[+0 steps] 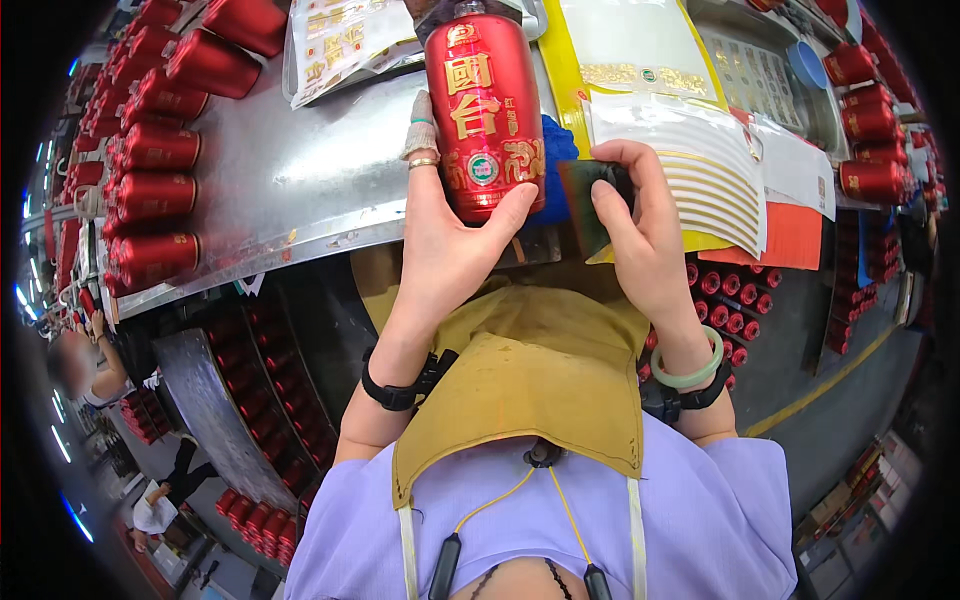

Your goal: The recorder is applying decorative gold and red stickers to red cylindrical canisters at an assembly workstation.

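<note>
A glossy red bottle [500,75] with gold lettering and a small round green-and-white emblem lies at the middle of the bench, its base toward me. My left hand [440,245] is closed around the bottle's lower left side, thumb across the base end. One of its fingers wears a pale cloth cover and a ring. To the right of the bottle, my right hand [645,240] pinches a thin, dark, flat piece [580,200] between thumb and curled fingers. That piece stays apart from the bottle. A blue cloth [557,185] shows between them.
Several red bottles [155,200] line the left of the metal bench [310,165]. Sheets of gold decals [345,45] lie behind. On the right are layered white sheets [710,185], an orange-red sheet [790,238] and a metal tray [825,120]. Other people appear far left.
</note>
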### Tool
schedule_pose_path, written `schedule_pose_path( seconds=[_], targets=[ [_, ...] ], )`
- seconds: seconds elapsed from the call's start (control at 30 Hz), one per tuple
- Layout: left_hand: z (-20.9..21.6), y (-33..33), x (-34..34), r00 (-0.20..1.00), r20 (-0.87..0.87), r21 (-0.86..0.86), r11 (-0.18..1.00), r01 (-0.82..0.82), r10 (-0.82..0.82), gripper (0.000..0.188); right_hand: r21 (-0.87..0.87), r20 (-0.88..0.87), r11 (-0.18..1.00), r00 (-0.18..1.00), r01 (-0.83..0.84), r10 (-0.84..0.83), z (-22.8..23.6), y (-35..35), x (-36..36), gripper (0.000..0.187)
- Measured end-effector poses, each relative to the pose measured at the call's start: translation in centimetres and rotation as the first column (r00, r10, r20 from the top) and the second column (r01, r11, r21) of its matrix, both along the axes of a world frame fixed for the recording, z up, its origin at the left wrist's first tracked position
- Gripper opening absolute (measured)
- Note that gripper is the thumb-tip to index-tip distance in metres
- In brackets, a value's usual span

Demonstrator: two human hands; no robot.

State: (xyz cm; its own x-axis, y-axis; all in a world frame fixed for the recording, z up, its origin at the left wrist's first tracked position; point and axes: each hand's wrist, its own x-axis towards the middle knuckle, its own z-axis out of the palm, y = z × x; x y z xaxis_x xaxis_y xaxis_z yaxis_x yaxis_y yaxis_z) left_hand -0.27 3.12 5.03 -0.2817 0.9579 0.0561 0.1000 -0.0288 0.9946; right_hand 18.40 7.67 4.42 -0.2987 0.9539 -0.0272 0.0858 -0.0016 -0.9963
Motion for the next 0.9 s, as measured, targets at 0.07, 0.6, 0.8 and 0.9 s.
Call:
schedule_pose_path(
  seconds=[0.07, 0.6, 0.8, 0.9],
  targets=[
    [0.1, 0.1, 0.1, 0.999, 0.047, 0.012, 1.000, 0.010, -0.010, 0.102, 0.108, 0.031, 0.994, 0.999, 0.006, -0.010, 0.1, 0.6, -0.3, 0.028],
    [-2.7, -1.8, -2.6, 0.962, -0.274, 0.066, 0.998, 0.001, 0.017, 0.097, 0.777, 0.274, 0.567, 0.958, -0.274, 0.087, 2.7, 0.2, -1.0, 0.027],
    [-1.4, -2.1, -2.8, 0.975, -0.223, 0.114, 0.993, 0.034, -0.008, 0.098, 0.486, -0.019, 0.868, 0.994, 0.102, -0.105, 2.1, 1.1, -0.3, 0.023],
    [-1.9, -1.5, -2.7, 0.994, -0.106, 0.134, 0.991, 0.014, 0.000, 0.089, 0.404, -0.076, 0.906, 0.991, 0.129, -0.107, 1.4, 0.8, -0.3, 0.026]
  ],
)
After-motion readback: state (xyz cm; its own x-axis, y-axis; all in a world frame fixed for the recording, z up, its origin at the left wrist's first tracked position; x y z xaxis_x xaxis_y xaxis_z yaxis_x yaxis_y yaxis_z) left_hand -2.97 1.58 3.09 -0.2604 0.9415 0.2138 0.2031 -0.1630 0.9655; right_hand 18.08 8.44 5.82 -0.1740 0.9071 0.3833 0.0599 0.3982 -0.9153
